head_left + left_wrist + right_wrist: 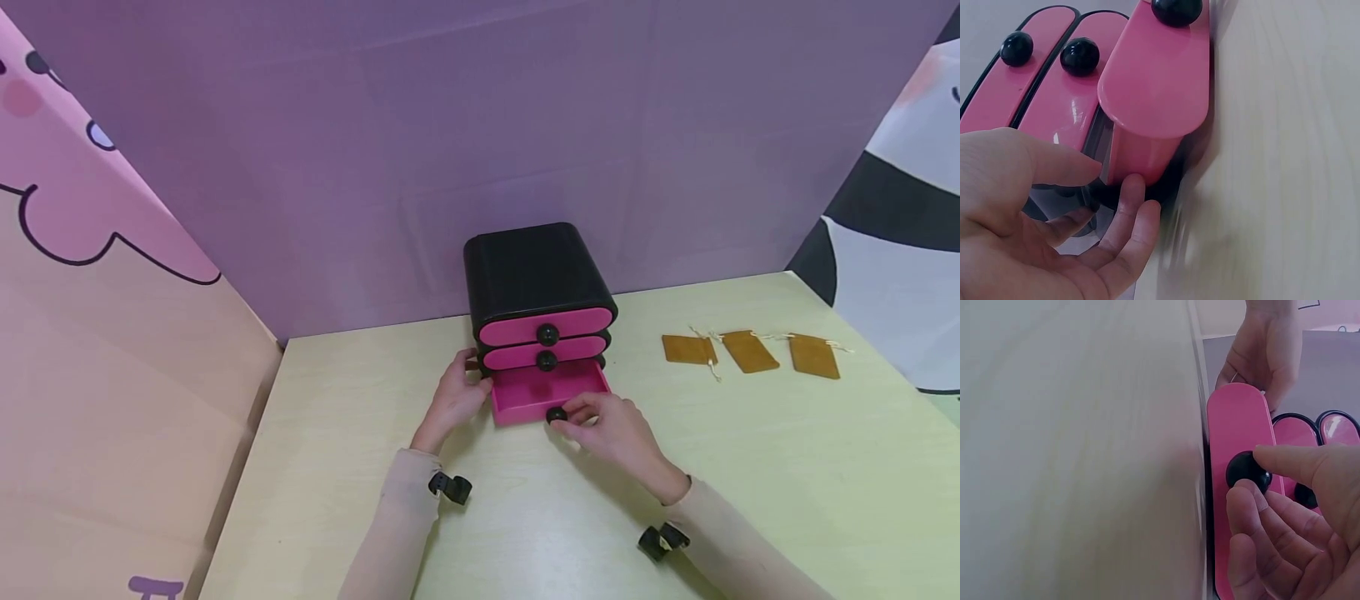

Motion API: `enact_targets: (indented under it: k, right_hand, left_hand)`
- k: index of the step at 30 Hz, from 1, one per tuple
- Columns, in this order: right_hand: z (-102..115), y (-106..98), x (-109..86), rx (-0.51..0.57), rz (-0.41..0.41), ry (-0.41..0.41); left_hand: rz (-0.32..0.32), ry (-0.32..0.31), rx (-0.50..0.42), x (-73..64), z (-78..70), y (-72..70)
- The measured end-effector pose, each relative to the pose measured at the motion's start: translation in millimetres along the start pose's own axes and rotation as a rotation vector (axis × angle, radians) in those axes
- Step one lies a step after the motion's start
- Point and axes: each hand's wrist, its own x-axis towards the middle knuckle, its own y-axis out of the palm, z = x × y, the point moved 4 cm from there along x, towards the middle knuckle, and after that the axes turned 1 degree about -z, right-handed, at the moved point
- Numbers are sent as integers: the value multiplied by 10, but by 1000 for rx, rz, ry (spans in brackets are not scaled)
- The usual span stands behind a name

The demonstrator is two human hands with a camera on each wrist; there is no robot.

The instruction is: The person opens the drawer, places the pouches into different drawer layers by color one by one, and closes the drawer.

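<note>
A small black cabinet [536,271] with three pink drawers stands at the back of the table. Its two upper drawers are closed, while the bottom drawer [517,414] sticks out toward me, its pink inside visible. My right hand [613,429] pinches the round black knob [1244,470] of that drawer between thumb and fingers. At the cabinet's lower left side is my left hand [459,393]. In the left wrist view its thumb [1069,165] lies at the front edge of the black frame, its forefinger reaches behind, and other fingertips are close to the drawer's side.
Three brown drawstring pouches with pale cords lie in a row on the right: a left pouch [686,349], a middle pouch [750,351] and a right pouch [813,357]. Behind the light wooden table [337,400] hangs a purple cloth [360,167].
</note>
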Motion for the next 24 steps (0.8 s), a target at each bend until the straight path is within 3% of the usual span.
enact_targets:
  k: [16, 24]
  right_hand:
    - [35, 6, -136, 11, 4, -2]
    - [31, 36, -153, -8, 15, 47]
  left_hand:
    - [-14, 13, 27, -9, -17, -2]
    - [-16, 9, 33, -19, -21, -10]
